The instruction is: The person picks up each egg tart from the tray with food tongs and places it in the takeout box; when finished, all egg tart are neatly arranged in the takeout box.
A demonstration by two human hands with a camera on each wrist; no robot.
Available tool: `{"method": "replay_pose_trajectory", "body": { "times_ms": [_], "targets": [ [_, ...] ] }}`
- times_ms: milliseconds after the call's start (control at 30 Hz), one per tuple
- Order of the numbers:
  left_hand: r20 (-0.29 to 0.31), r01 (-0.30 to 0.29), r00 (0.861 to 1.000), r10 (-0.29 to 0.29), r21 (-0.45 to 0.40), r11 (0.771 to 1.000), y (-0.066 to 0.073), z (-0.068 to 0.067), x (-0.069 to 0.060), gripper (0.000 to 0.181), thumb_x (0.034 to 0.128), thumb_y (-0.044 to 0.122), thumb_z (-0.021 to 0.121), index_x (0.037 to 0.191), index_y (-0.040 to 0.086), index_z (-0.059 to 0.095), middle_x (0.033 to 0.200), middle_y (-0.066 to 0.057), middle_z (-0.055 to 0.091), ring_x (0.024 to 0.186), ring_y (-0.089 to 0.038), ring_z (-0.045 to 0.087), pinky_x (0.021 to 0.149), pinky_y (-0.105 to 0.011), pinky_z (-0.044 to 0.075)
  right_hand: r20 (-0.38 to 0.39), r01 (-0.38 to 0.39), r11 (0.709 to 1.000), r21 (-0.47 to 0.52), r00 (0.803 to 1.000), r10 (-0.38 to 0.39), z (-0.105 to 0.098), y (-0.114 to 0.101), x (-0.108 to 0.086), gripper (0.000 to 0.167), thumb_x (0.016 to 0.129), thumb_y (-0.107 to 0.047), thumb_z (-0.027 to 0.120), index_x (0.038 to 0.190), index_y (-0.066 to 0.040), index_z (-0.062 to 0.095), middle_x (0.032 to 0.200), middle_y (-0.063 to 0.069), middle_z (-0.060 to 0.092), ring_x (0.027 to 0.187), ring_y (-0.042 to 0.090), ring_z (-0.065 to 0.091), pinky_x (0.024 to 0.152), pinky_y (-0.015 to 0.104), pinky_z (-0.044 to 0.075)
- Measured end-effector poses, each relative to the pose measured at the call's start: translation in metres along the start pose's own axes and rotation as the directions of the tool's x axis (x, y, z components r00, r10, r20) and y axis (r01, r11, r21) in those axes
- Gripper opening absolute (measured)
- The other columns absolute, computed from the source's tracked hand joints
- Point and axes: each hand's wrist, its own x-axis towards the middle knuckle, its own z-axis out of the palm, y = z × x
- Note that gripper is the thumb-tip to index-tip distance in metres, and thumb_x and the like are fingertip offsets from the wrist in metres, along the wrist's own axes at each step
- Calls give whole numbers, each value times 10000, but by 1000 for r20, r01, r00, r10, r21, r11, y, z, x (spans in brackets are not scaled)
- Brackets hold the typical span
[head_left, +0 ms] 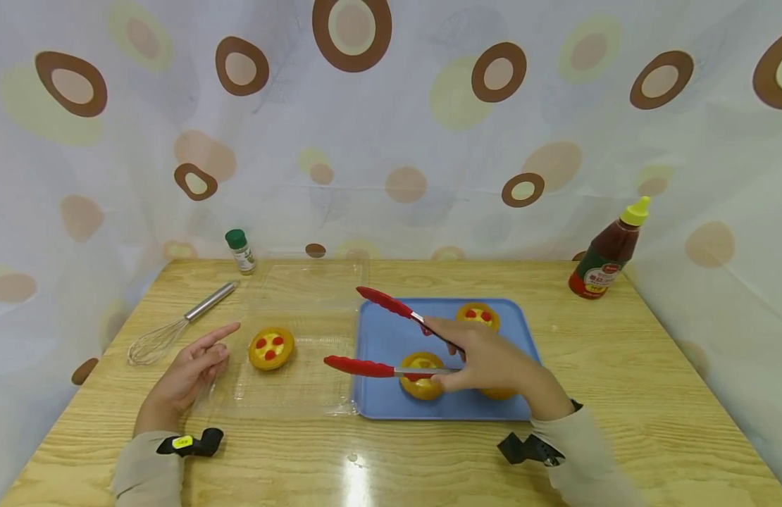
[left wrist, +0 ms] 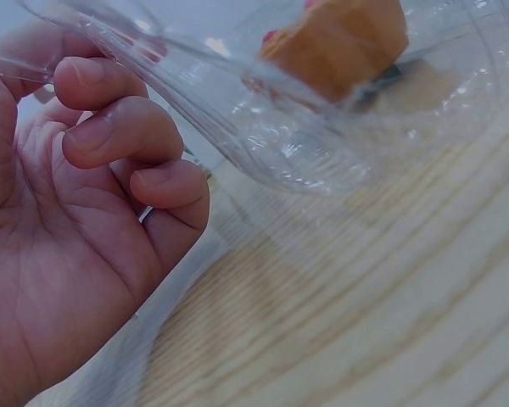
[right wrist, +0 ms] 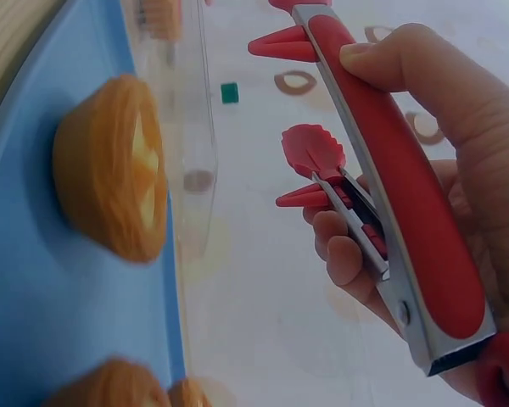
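Right hand (head_left: 492,355): fingers curled round the tongs (head_left: 365,367); tong tips spread, nothing between them. Left hand (head_left: 188,373): index straight, other fingers loosely curled at the left wall of the clear box (head_left: 321,394); can't tell if they pinch the plastic.

Tarts: nearest one (head_left: 419,389) sits in the blue tray (head_left: 391,331), just left of my right fingers, lower tong arm crossing above it; a second tart (head_left: 478,312) beyond those fingers; a third (head_left: 497,394) partly hidden under the right hand; a fourth (head_left: 270,348) in the box, just right of my left fingers.

Tips overshoot the nearest tart; for a clean pick I'd pull back right, straddle the crust low, squeeze lightly to spare the topping, lift level; left fingers best used to steady the box, thin plastic probably slides.

Edges: tray's left rim and box's right wall run side by side under the tongs, left of my right fingers; I'd lift over both; lid (head_left: 308,282) lies folded back beyond; whisk (head_left: 188,317) left of and beyond my left fingers, I'd keep that elbow in; sauce bottle (head_left: 600,264) far off, beyond and right of my right fingers; roomiest counter (head_left: 619,359) is right of the right hand.
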Motion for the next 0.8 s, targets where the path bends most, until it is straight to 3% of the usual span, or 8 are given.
{"method": "replay_pose_trajectory", "body": {
  "times_ms": [133, 233, 500, 800],
  "targets": [
    [0, 1, 1000, -1, 7, 1000, -1, 0, 0, 513, 970, -86, 339, 1335, 206, 551, 650, -56, 257, 568, -208, 230, 563, -325, 200, -8, -91, 996, 8, 996, 91, -7, 12, -17, 806, 769, -292, 751, 1446, -56, 383, 825, -32, 483, 605, 79, 416, 522, 222, 372],
    [4, -1, 1000, 1, 6, 1000, -1, -1, 0, 511, 970, -88, 337, 1342, 196, 544, 649, -55, 258, 570, -212, 226, 566, -328, 198, -43, -113, 993, 17, 993, 113, -11, 22, -29, 802, 757, -271, 761, 1438, -55, 397, 861, 10, 513, 612, 96, 428, 526, 227, 378],
    [1, 2, 1000, -2, 7, 1000, 1, 1, -1, 522, 971, -97, 318, 1343, 195, 539, 655, -49, 265, 575, -213, 231, 567, -328, 200, -158, -61, 994, -88, 986, 46, -23, 47, -57, 752, 742, -224, 768, 1398, -32, 455, 717, -87, 412, 577, 25, 378, 489, 203, 349],
    [-16, 9, 1000, -8, 16, 1000, 1, 0, 0, 521, 971, -90, 329, 1320, 219, 559, 659, -36, 279, 578, -203, 236, 565, -320, 205, -192, -99, 992, -73, 978, 83, -37, 62, -77, 726, 762, -224, 774, 1369, 29, 466, 749, -53, 465, 585, 23, 408, 492, 208, 368]
  ]
}}
